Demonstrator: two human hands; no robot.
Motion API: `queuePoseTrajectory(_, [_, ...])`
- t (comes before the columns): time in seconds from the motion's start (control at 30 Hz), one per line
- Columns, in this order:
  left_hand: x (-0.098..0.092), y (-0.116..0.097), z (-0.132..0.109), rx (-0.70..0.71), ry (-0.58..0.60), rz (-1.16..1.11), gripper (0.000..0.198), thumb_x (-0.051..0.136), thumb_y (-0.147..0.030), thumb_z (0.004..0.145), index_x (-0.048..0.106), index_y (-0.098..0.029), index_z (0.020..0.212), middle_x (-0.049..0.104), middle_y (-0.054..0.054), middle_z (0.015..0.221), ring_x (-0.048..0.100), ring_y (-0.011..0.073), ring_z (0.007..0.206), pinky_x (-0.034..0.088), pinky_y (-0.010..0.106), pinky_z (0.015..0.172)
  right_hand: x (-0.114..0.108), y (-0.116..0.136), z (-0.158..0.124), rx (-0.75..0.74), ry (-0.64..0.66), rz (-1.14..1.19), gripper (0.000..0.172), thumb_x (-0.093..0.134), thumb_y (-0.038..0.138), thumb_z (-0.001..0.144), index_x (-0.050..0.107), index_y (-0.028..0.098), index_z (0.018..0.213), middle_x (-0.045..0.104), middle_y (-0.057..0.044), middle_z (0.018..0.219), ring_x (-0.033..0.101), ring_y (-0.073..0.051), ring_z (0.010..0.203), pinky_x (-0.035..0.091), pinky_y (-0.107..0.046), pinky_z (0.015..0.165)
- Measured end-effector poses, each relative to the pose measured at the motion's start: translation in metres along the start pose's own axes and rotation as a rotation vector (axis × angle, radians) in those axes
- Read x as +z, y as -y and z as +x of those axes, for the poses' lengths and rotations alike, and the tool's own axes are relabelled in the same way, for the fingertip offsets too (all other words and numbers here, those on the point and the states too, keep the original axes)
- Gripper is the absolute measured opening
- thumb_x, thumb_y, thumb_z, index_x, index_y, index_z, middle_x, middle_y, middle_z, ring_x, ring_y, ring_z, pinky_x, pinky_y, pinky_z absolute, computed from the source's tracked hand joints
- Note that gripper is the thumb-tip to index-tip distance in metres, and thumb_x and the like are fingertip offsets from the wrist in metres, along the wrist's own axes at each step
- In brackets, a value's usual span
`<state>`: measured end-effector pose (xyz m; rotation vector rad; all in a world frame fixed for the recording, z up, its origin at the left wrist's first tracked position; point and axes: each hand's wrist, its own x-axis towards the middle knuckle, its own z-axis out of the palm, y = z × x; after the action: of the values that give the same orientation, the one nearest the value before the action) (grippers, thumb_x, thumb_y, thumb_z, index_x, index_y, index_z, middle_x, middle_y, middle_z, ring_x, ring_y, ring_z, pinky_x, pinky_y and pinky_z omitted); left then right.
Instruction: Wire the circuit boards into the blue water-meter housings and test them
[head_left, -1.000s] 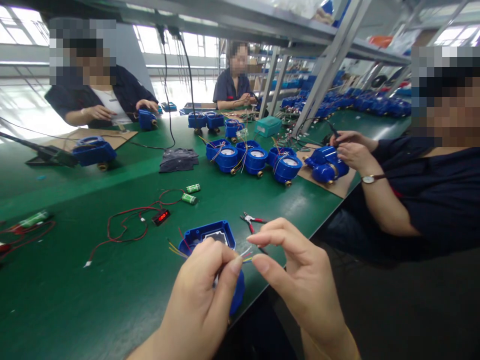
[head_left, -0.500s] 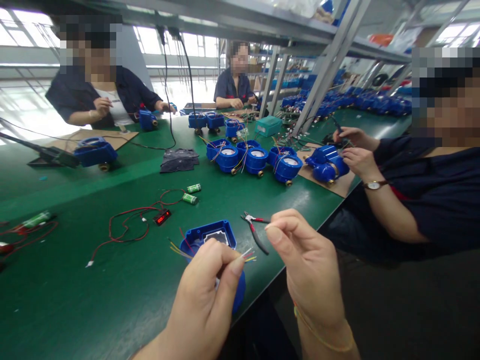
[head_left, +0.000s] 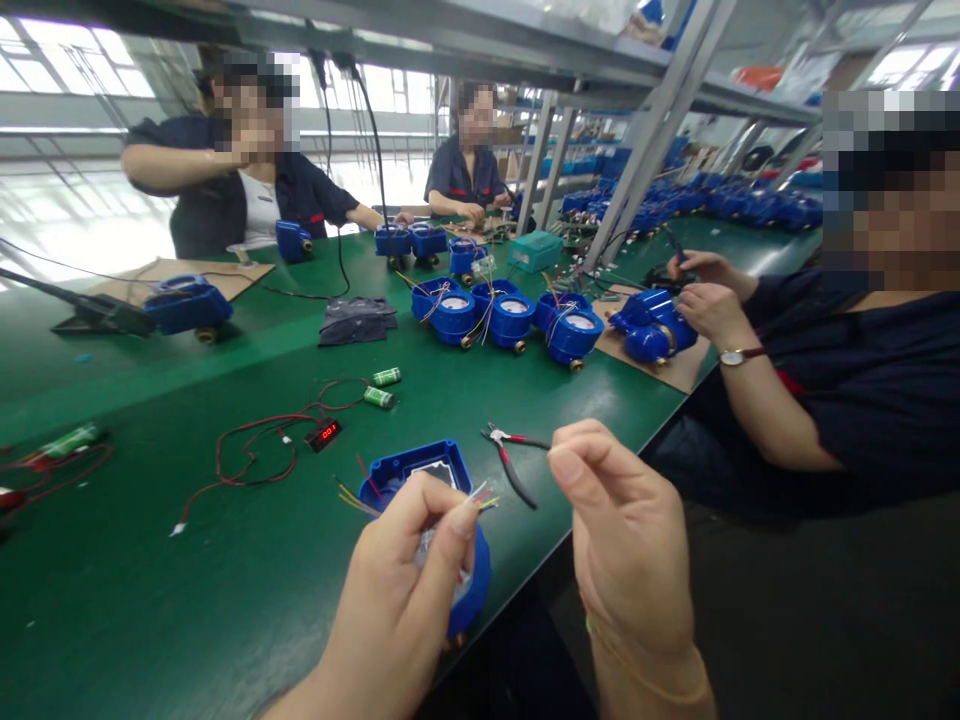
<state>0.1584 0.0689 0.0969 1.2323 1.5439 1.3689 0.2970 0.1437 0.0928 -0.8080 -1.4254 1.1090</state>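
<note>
My left hand [head_left: 409,590] pinches a bundle of thin coloured wires [head_left: 480,497] between thumb and fingers, over a blue meter housing [head_left: 420,470] at the near edge of the green table [head_left: 150,590]. The wire ends stick out to the right of my fingertips. My right hand [head_left: 626,540] hovers just right of them with thumb and forefinger pressed together; I cannot make out anything in the pinch. Small red-handled pliers [head_left: 510,450] lie on the table between the housing and my right hand.
A red wire loop with a small lit display [head_left: 322,433] and two green batteries [head_left: 381,387] lie further in. Several blue meters [head_left: 510,315] stand mid-table. A person at the right handles a blue meter [head_left: 651,325]; two others sit at the far side.
My right hand has pulled away from the wire ends to the right and closed its pinch. My left hand lifted the wires slightly. The person at the far left raised a hand to the face.
</note>
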Motion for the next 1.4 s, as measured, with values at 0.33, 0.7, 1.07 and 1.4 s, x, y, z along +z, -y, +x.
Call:
queuePoseTrajectory(0.33, [0.002,-0.001,0.004,-0.09,0.046,-0.137,0.029,0.053,-0.044,0.093,0.059,-0.022,0.076,0.057,-0.004,0.062,0.05,0.0095,0.053,0.04,0.019,0.051,0.006,-0.002,-0.011,0.09,0.229,0.013,0.018,0.074,0.044,0.083,0.073,0.029,0.093,0.065,0.003,0.09,0.057,-0.014,0.085,0.042,-0.026,0.076])
queuePoseTrajectory(0.7, [0.001,-0.003,0.004,-0.092,0.135,-0.166,0.027,0.051,-0.043,0.095,0.058,-0.022,0.08,0.062,-0.003,0.07,0.054,0.0099,0.062,0.042,0.021,0.059,0.016,0.003,-0.013,0.067,0.127,0.01,0.011,0.067,0.022,0.088,0.073,0.025,0.079,0.064,0.002,0.079,0.061,-0.011,0.072,0.049,-0.024,0.068])
queuePoseTrajectory(1.07, [-0.002,-0.004,0.004,-0.129,0.116,-0.186,0.029,0.05,-0.045,0.095,0.058,-0.021,0.079,0.063,-0.003,0.069,0.053,0.0095,0.058,0.042,0.02,0.055,0.018,0.0,-0.015,0.071,0.09,0.004,0.013,0.068,0.024,0.09,0.072,0.022,0.078,0.062,0.001,0.073,0.06,-0.013,0.07,0.048,-0.028,0.068])
queuePoseTrajectory(1.4, [-0.004,-0.008,0.004,-0.167,0.162,-0.19,0.031,0.049,-0.044,0.096,0.052,-0.021,0.075,0.056,-0.005,0.06,0.049,0.0092,0.055,0.039,0.023,0.056,0.022,-0.002,-0.015,0.213,0.124,0.28,0.019,0.066,0.029,0.09,0.065,0.02,0.073,0.055,0.001,0.074,0.052,-0.013,0.073,0.044,-0.026,0.07])
